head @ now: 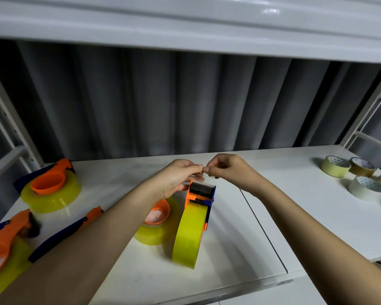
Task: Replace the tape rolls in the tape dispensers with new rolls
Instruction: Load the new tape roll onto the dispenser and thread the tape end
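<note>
Head view:
Landmark: the upright dispenser [201,194], orange and blue, is standing on edge on the white shelf [262,227], with its yellow tape roll [188,234] loaded.
Left hand [178,177]: is hovering just above the dispenser's head, fingertips pressed together in a pinch on something too small to make out, likely the tape end.
Right hand [226,170]: is meeting the left above the dispenser, fingers curled and pinching at that same spot.
Flat roll [157,225]: is lying just left of the dispenser, partly under the left forearm.
Other dispensers [51,186]: are sitting well left of it.
Spare rolls [335,166]: are sitting well right of it.
</note>
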Action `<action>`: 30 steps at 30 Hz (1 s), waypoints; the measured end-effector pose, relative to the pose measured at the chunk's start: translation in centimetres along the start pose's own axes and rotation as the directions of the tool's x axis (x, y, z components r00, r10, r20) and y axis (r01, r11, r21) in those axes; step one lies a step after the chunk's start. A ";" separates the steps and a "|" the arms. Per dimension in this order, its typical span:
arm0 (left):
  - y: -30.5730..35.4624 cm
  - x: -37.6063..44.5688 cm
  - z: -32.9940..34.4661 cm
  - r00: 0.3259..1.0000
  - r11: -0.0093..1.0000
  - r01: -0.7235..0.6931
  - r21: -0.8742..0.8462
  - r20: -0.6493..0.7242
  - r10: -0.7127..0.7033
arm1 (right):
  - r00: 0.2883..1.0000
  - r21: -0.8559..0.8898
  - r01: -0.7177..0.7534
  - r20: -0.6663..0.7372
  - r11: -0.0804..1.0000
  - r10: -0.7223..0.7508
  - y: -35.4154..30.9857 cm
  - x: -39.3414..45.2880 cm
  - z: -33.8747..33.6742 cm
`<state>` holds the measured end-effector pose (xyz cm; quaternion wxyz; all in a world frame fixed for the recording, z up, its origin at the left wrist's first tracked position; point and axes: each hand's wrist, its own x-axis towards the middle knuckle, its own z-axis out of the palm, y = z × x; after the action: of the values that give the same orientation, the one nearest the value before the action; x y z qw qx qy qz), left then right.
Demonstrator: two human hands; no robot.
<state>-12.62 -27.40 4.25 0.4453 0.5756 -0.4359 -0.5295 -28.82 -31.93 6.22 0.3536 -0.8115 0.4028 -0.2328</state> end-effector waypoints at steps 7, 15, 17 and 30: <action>0.1 0.0 0.1 1.000 0.999 0.027 -0.030 0.002 -0.027 | 0.998 0.044 -0.016 0.067 0.999 0.013 0.3 0.4 0.0; 0.0 0.1 -0.5 0.997 0.995 0.082 -0.051 0.011 -0.082 | 0.970 0.006 -0.158 0.186 0.987 0.154 0.3 1.2 0.3; 0.1 0.0 -0.4 0.997 0.996 0.079 -0.048 0.004 -0.079 | 0.962 0.001 -0.189 0.202 0.982 0.184 0.1 1.5 0.2; -2.7 -1.9 -0.9 0.955 0.994 -0.080 -0.073 -0.291 0.056 | 0.835 0.074 -0.424 0.418 0.903 0.358 0.9 3.0 -0.1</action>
<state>-11.76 -24.88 2.08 0.5458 0.6121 -0.3632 -0.4421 -27.63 -34.77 5.92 0.5326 -0.7101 0.4601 -0.0191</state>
